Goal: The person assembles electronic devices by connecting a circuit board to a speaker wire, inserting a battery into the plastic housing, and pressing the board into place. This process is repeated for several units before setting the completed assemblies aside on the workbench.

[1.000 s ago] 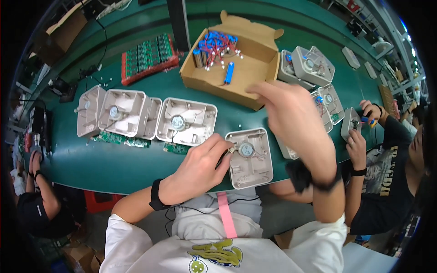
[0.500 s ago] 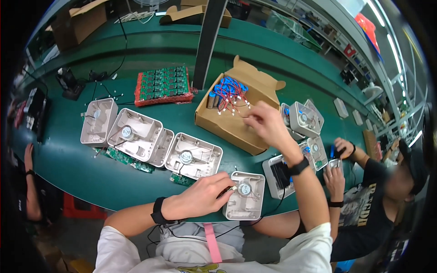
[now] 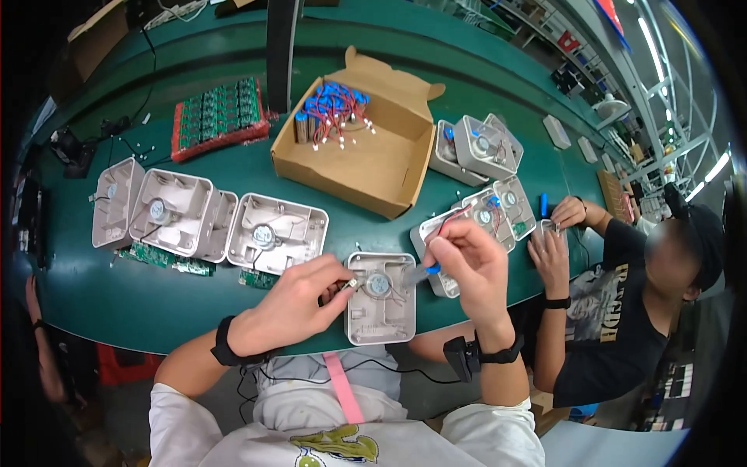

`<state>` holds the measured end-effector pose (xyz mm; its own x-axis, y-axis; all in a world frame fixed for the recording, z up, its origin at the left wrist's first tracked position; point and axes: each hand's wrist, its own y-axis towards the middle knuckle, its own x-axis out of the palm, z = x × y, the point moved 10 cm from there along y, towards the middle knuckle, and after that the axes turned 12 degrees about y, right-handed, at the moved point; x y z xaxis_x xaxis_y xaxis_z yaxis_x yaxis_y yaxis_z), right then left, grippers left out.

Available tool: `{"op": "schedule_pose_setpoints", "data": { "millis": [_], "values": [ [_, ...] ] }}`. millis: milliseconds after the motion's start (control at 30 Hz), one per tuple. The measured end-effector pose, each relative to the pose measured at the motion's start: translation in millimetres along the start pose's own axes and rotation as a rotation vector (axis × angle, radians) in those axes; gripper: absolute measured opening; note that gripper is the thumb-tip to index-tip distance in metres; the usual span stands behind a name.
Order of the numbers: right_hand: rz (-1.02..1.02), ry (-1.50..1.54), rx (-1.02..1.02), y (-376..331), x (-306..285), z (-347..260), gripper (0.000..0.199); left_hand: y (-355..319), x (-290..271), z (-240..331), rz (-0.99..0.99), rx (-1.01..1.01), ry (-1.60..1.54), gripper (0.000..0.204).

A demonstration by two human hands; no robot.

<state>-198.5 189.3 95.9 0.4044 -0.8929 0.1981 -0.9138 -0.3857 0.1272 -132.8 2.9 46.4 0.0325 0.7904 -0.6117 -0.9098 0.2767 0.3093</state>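
Note:
A pale plastic housing point(image 3: 379, 331) with a round speaker point(image 3: 379, 285) inside stands at the bench's near edge. At its left rim, my left hand point(image 3: 292, 300) pinches a small dark part point(image 3: 352, 285) with a pale connector-like end; the fingers cover most of it. Over the housing's right side, my right hand point(image 3: 472, 272) is closed on a blue-ended battery point(image 3: 433, 269), its body smeared by motion. A red wire point(image 3: 453, 220) rises above that hand. Blue-ended batteries point(image 3: 334, 101) with red wires and white plugs lie bunched in an open cardboard box point(image 3: 350, 191) beyond.
Several open housings point(image 3: 280, 253) stand in a row at left, with green boards point(image 3: 163, 257) under them. A stack of circuit boards point(image 3: 219, 117) in red wrap lies behind. More housings point(image 3: 486, 148) stand at right, near a co-worker's hands point(image 3: 551, 253). A dark post point(image 3: 282, 54) rises behind the box.
My right hand has come from the cardboard box back toward the near housing, now with a battery in its fingers. My left hand keeps its pinch beside the housing. The whole view has shifted.

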Motion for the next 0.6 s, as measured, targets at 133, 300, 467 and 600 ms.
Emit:
{"op": "schedule_pose_setpoints", "data": {
  "millis": [133,300,467,600],
  "values": [
    [-0.006,-0.048,0.043,-14,-4,27,0.009,1,2,2,0.0,-0.009,-0.029,0.013],
    [0.035,-0.079,0.032,-11,-6,39,0.012,-4,1,3,0.014,-0.042,-0.037,0.013],
    [0.088,-0.086,0.008,-4,-2,30,0.015,-10,3,7,0.061,-0.045,-0.017,0.013],
    [0.119,0.017,-0.026,-1,0,26,0.015,-13,2,5,0.071,-0.06,0.017,0.016]
  ]
}}
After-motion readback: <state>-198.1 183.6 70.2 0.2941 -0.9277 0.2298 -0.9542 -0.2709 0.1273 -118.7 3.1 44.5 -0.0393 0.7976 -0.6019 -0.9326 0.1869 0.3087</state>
